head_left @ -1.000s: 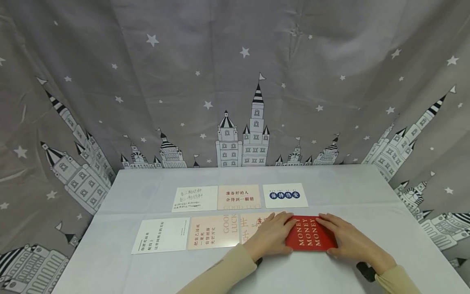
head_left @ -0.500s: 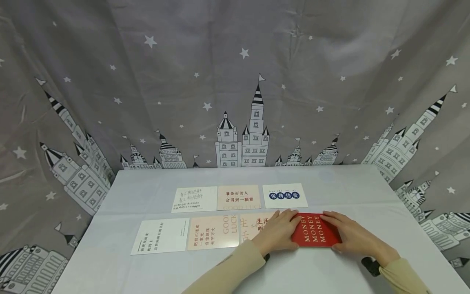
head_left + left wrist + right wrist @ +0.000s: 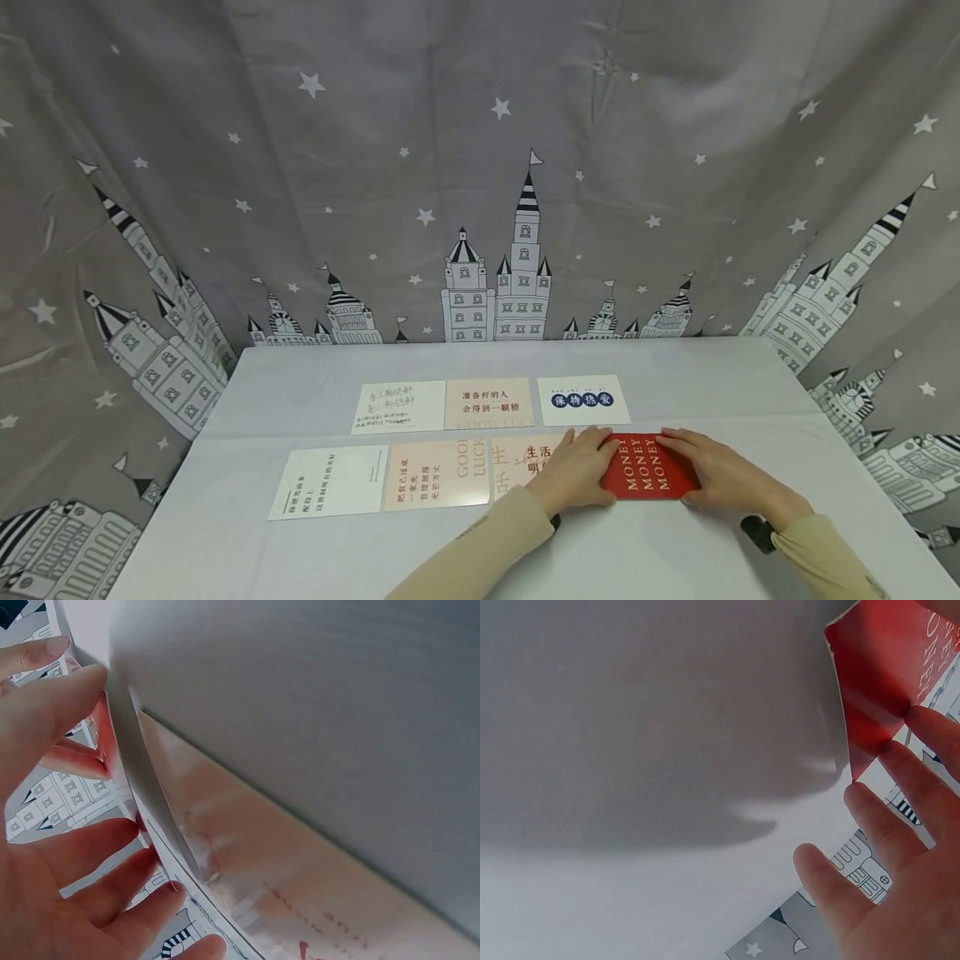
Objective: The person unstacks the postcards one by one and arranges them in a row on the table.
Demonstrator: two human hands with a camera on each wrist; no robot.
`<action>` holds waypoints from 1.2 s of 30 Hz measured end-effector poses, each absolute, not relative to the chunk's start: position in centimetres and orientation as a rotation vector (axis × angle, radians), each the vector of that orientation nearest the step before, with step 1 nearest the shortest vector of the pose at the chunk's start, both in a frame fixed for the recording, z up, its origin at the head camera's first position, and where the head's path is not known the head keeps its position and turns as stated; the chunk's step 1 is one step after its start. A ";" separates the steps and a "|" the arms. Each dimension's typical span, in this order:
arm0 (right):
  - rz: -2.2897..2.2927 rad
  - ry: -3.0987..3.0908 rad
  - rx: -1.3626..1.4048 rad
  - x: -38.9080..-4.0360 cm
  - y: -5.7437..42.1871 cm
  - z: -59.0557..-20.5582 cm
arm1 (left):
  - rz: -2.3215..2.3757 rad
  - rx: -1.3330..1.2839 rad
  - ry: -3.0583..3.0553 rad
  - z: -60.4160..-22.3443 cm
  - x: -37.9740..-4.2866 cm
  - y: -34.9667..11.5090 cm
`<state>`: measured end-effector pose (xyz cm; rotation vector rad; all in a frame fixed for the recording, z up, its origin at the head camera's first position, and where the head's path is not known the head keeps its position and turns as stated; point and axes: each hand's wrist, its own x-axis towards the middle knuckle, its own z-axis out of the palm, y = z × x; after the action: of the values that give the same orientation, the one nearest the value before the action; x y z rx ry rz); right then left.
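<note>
A red card printed with MONEY in three gold lines is held between both hands over the right front of the table. My left hand grips its left end, thumb at the near edge and fingers at the far edge. At the other end my right hand pinches it the same way; in the right wrist view its fingertips meet the far edge of the card. Just left, a peach card with dark red characters lies partly hidden behind my left hand.
On the white table, a white card and a peach card continue the front row leftward. Behind lie a handwritten white card, another peach card and a white card with blue circles. A grey castle-print curtain hangs behind.
Both hands have moved the red card slightly to the right and away from me, mostly in the first half second. More of the peach card beside it shows now. The other cards stay put.
</note>
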<state>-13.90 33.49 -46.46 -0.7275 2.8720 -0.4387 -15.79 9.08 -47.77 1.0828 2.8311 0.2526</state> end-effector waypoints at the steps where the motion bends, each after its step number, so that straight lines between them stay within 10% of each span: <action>1: -0.434 2.871 -0.725 -14.0 33.5 -46.5 | 0.256 1.076 2.828 -47.8 -15.8 9.1; 36: -0.466 2.860 -0.712 -14.0 33.5 -46.7 | 0.227 1.050 2.791 -47.5 -15.8 9.0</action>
<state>-14.04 33.53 -46.67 -0.7117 2.8604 -0.4658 -15.82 9.02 -47.47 1.0501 2.7908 0.2269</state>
